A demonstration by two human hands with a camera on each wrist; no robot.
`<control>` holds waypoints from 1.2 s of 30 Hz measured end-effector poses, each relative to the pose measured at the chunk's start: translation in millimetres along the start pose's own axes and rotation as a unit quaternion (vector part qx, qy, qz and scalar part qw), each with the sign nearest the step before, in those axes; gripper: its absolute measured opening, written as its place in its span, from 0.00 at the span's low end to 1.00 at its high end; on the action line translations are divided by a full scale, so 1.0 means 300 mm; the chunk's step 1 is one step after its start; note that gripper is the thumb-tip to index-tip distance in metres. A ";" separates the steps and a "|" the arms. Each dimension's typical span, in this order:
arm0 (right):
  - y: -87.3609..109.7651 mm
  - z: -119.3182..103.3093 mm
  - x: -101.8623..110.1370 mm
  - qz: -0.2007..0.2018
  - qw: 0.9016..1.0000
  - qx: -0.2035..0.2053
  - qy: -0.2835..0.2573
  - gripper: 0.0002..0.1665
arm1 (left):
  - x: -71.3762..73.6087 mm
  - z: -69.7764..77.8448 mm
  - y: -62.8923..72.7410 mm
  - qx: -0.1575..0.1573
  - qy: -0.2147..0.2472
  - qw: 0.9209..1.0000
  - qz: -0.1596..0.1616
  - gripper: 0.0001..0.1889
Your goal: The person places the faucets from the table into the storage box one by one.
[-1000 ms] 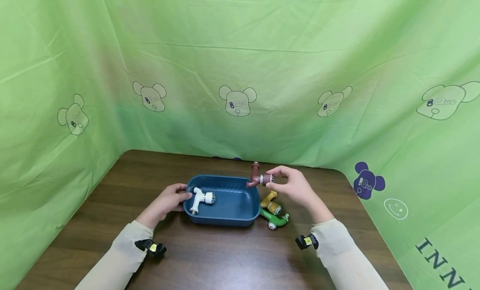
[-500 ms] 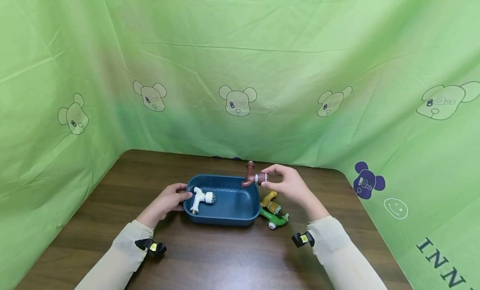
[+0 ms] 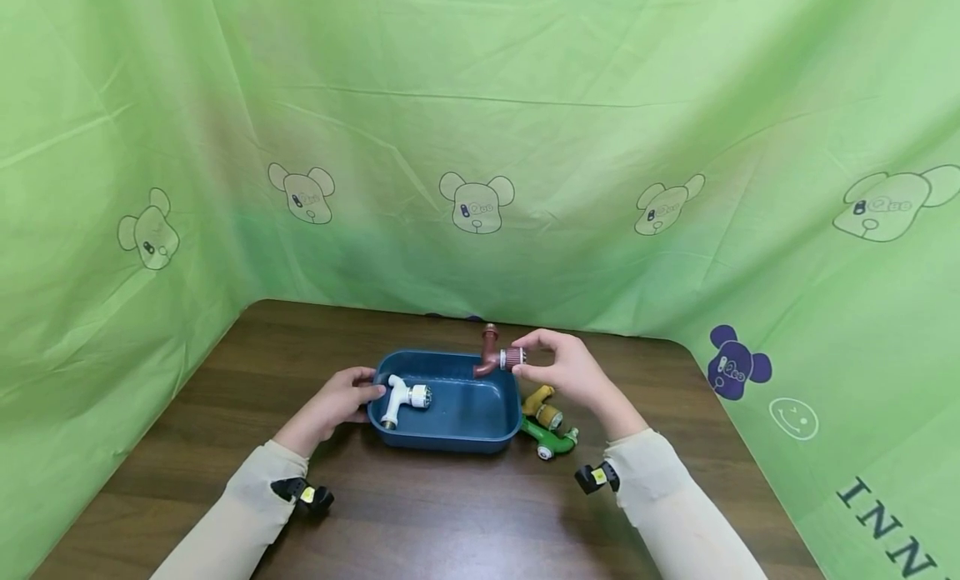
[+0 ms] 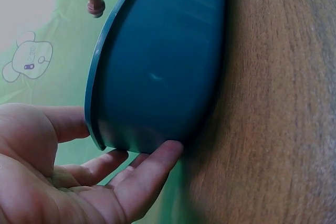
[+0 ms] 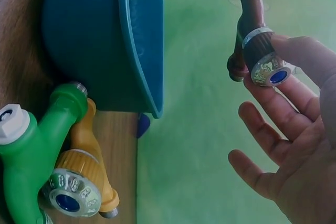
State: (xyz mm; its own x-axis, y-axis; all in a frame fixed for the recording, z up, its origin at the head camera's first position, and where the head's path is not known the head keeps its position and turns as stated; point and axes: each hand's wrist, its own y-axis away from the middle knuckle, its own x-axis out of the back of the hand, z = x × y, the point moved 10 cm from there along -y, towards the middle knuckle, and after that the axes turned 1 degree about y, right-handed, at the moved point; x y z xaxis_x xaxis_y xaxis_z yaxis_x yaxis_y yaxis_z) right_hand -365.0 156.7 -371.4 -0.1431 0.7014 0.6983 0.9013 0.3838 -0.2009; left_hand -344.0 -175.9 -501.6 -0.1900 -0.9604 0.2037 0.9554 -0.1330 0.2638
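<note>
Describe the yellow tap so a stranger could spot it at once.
On the table, find the blue tub. Past its right end, the yellow tap lies just beyond the green tap. Its yellow ribbed knob sets it apart: the green one carries a white cap.

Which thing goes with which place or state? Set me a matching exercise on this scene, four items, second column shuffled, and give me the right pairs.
Column one
1. White tap
2. Brown tap
3. Green tap
4. Left hand

Column two
A. Outside the blue tub, beside the yellow tap
B. Holding the tub at one end
C. Inside the tub
D. Pinched by its knob in the right hand

Right pairs: 1-C, 2-D, 3-A, 4-B
</note>
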 end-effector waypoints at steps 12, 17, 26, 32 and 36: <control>-0.021 -0.032 -0.030 -0.012 1.000 0.013 0.000 0.21 | 0.005 -0.008 -0.009 0.003 0.004 1.000 0.005 0.27; -0.032 -0.039 -0.048 -0.021 1.000 0.008 -0.002 0.20 | 0.007 -0.011 -0.010 0.002 0.005 1.000 0.003 0.26; -0.046 -0.054 -0.074 -0.032 0.999 0.008 -0.009 0.20 | 0.001 0.007 0.007 -0.003 0.001 1.000 -0.003 0.26; -0.055 -0.058 -0.094 -0.043 0.999 0.004 -0.012 0.20 | 0.001 0.009 0.011 -0.004 0.002 1.000 -0.003 0.26; -0.060 -0.064 -0.107 -0.049 0.998 -0.005 -0.024 0.19 | 0.001 0.008 0.014 -0.004 0.001 1.000 -0.002 0.26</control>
State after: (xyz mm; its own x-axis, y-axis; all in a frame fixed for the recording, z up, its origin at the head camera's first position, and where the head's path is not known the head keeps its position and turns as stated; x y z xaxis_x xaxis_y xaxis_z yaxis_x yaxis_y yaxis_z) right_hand -368.7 115.8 -377.1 -0.2507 0.6892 0.6799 0.8859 0.4464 -0.1259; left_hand -340.7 -176.1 -498.2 -0.1931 -0.9606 0.2000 0.9564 -0.1388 0.2570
